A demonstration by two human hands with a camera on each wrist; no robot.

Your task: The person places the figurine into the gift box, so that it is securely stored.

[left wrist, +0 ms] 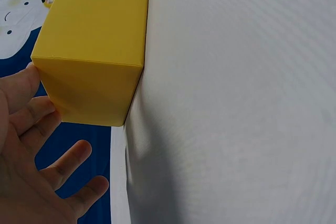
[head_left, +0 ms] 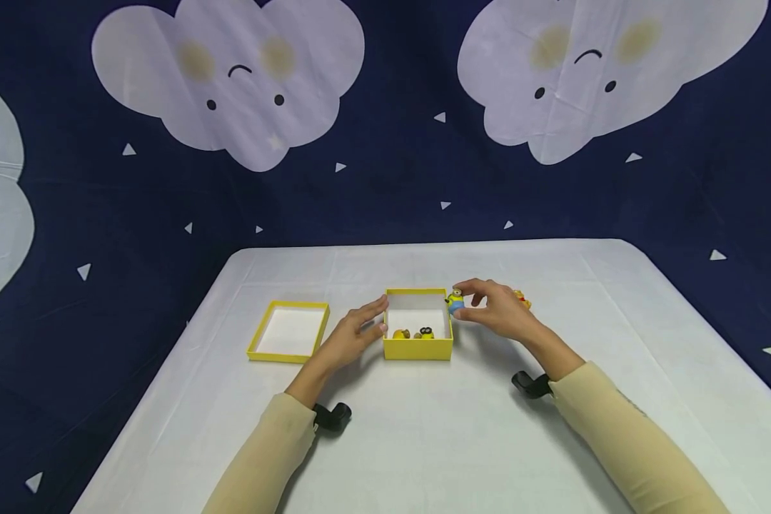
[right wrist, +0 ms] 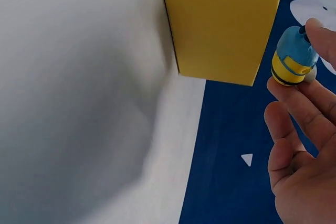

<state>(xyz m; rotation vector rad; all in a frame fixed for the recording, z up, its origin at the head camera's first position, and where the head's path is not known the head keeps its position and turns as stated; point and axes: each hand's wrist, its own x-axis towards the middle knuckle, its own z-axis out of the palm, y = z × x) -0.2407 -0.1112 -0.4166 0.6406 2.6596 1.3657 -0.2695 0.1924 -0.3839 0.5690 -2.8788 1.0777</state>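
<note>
A yellow box (head_left: 417,349) with a white inside stands on the table, its top uncovered. Two small yellow figures (head_left: 427,333) lie inside, partly hidden by the front wall. My left hand (head_left: 353,335) is at the box's left side, thumb and fingertips against it, the other fingers spread and fairly straight. Just outside the box's right rim, my right hand (head_left: 497,310) pinches a Minion figure (head_left: 455,301) between thumb and fingers. In the right wrist view the Minion figure (right wrist: 294,59) is yellow and blue, held head down in that camera's picture.
The yellow-rimmed box lid (head_left: 289,332) lies left of the box, white inside facing up. Behind my right hand, a small orange and yellow figure (head_left: 522,299) is partly hidden. A white cloth covers the table (head_left: 424,442); a dark blue curtain (head_left: 385,193) with clouds hangs behind.
</note>
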